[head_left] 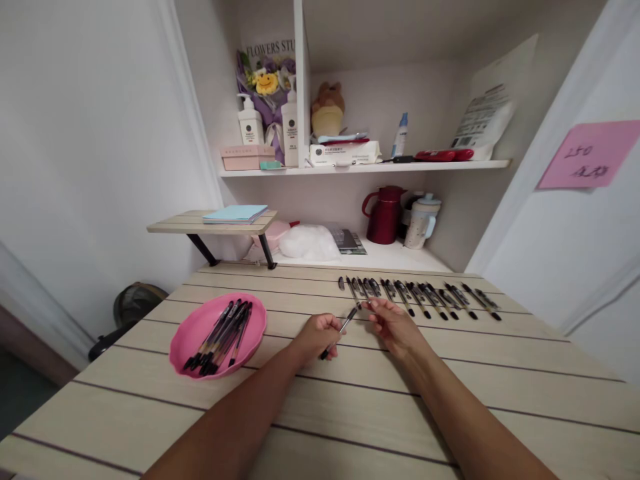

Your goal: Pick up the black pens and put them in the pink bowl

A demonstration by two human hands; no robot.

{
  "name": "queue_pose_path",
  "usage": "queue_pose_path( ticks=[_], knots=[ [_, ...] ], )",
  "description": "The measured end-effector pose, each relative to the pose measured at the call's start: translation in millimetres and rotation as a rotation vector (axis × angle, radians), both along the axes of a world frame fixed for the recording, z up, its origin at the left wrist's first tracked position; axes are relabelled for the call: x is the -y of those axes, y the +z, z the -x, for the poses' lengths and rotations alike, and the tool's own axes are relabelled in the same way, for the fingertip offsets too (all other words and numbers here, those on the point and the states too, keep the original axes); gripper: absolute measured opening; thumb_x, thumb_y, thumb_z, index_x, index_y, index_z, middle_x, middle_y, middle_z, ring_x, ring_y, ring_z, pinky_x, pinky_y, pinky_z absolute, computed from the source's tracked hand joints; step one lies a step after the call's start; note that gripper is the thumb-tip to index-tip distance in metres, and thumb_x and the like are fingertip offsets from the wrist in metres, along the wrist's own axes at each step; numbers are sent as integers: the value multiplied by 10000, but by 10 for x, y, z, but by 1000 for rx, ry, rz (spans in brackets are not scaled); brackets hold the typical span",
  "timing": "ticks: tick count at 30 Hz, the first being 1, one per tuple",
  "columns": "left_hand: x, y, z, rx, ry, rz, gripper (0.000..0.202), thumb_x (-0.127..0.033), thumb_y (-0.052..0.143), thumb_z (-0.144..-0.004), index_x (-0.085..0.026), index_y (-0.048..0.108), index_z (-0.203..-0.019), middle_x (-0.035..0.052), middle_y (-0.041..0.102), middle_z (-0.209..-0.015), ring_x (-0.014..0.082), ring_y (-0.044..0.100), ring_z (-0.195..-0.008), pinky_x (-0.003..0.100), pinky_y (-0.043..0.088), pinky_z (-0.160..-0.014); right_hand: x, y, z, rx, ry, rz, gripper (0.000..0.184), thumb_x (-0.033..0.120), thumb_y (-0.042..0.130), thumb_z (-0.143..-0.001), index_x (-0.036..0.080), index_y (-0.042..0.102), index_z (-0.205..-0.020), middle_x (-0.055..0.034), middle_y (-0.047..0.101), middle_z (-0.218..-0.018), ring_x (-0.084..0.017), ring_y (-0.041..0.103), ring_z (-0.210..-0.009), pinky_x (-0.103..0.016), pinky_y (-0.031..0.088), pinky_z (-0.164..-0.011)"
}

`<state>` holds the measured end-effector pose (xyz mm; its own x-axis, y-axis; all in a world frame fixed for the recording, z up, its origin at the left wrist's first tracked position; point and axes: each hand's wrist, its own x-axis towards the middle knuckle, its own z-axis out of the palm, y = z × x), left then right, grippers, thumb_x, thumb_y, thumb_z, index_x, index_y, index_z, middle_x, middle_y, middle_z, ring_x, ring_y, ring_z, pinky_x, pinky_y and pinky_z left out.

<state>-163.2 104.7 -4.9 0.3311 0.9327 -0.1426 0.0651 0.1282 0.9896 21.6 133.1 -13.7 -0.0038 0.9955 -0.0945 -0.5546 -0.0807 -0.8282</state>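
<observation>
My left hand [320, 335] is closed around a slim pen [349, 320] with a clear barrel. The pen slants up to the right, its black end low by my fingers. Just right of its upper end, my right hand [395, 327] has thumb and forefinger drawn together; whatever is between them is too small to make out. Beyond both hands, several black pens [425, 300] and short black caps [341, 283] lie in a slanting row on the wooden table [350, 413]. To the left, a pink bowl [187, 327] holds a bundle of black-ended pens [223, 337].
A small raised stand [180, 223] with blue paper [236, 213] on it is at the table's back left. Behind the table are a plastic bag [310, 242], a red jug [384, 217] and a pale cup [421, 223]. A loaded shelf [425, 167] hangs above.
</observation>
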Motion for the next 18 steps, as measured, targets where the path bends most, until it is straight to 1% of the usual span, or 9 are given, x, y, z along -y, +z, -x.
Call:
queue_pose_path(
  ticks=[4,7,11,18],
  knots=[
    [20,26,-1,-15,-26,-32,125,-176,502,-586,-154,528,-706,-64,461,-404,72,419,-318,169,302,-333,43,53,25,-6,-12,2,242,249,758,-589,175,611,-766,-17,646,-718,-25,448,-423,-116,296,-310],
    [28,32,-1,-27,-40,-46,141,-185,500,-569,-152,531,-702,-63,470,-433,64,431,-330,161,305,-337,75,80,62,11,9,-5,249,248,759,-585,171,610,-769,-13,636,-696,-26,433,-420,-124,283,-313],
    [31,33,-4,-44,-46,-47,151,-196,501,-565,-149,534,-706,-65,468,-432,56,425,-327,157,308,-343,97,85,92,37,31,-5,242,253,757,-583,154,605,-744,-17,630,-685,-25,420,-415,-132,265,-315],
    [43,44,-7,-22,-41,-41,125,-180,510,-579,-150,536,-698,-67,460,-411,63,420,-319,164,309,-343,105,94,71,42,18,-14,256,265,756,-575,159,600,-748,-4,617,-664,-28,413,-413,-138,258,-317]
  ],
)
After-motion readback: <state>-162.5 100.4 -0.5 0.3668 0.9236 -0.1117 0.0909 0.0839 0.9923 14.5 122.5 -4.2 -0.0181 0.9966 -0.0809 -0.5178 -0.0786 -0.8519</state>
